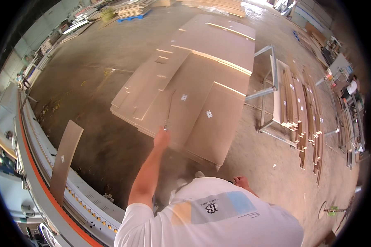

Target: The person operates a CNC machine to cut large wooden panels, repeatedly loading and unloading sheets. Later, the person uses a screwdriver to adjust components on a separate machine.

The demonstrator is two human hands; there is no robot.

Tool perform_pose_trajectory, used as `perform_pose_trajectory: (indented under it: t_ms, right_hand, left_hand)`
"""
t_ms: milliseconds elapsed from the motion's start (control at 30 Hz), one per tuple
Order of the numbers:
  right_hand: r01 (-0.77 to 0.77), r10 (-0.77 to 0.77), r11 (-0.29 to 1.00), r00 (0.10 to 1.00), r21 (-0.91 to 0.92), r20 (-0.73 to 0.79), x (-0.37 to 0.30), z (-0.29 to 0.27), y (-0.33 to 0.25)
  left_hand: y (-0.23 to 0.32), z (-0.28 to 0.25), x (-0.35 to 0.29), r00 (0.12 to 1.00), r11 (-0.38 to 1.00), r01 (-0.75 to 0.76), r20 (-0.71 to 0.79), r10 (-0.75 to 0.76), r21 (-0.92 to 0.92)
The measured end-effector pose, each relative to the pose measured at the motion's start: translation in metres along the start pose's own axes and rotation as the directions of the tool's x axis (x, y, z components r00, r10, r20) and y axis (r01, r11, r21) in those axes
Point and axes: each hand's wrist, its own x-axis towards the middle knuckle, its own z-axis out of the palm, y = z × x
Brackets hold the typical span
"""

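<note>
My left arm reaches forward over a broad stack of brown flat boards (pixel 212 61). My left hand (pixel 162 138) is closed at the near edge of the stack, around something small and shiny that I cannot make out. A thin dark line runs over the board just beyond it. Small white labels (pixel 184 97) lie on the boards, one of them on the narrower panel (pixel 216 119) at the right. Close to my body on the right, my right hand (pixel 241 181) has its fingers curled. Part of it is hidden, and whether it holds anything does not show.
To my left runs a long machine (pixel 82 201) with an orange edge strip; a labelled narrow board (pixel 65 158) stands tilted on it. At right, a metal rack (pixel 272 88) stands beside long strips (pixel 303 103). A blue pallet (pixel 134 17) with stacked sheets lies far off. Another person (pixel 352 86) is at far right.
</note>
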Motion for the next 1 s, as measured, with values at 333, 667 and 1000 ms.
perform_pose_trajectory:
  t_ms: [333, 667, 1000]
  right_hand:
    - [-0.206, 0.197, 0.964, 0.978, -0.166, -0.068, -0.049, 0.042, 0.062]
    - [0.027, -0.052, 0.988, 0.986, 0.155, 0.16, 0.036, 0.04, 0.175]
    - [0.272, -0.213, 0.936, 0.944, -0.225, 0.253, 0.072, 0.004, 0.101]
  left_hand:
    - [0.029, 0.06, -0.034, 0.928, 0.977, -0.212, 0.314, 0.202, 0.0]
    - [-0.216, 0.053, 0.026, 0.899, 0.885, 0.435, 0.032, -0.436, -0.167]
    - [-0.114, 0.07, -0.221, 0.882, 0.993, -0.12, 0.462, 0.097, 0.021]
